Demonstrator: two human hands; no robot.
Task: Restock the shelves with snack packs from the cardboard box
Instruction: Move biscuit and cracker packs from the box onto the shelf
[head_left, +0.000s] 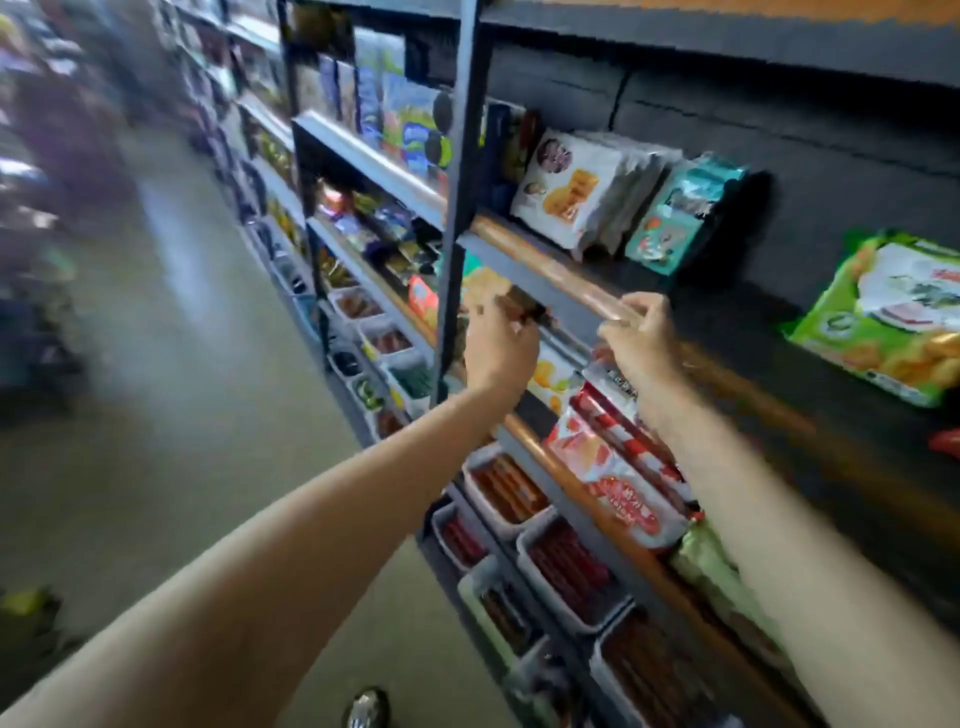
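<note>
My left hand (498, 343) is raised to the middle shelf and grips a yellow and brown snack pack (493, 293) at the shelf's front edge, just right of the dark upright post (457, 218). My right hand (636, 338) is up beside it at the wood-coloured shelf rail (550, 270), its thumb and fingers close together. Motion blur hides whether it pinches anything. Red and white snack packs (618, 467) lie on the shelf under my right forearm. The cardboard box is out of view.
White biscuit packs (566, 197), teal packs (675, 218) and a green pack (883, 322) stand on the shelf above. White trays (519, 499) of reddish snacks fill the lower levels. The aisle floor (182, 415) runs along the left.
</note>
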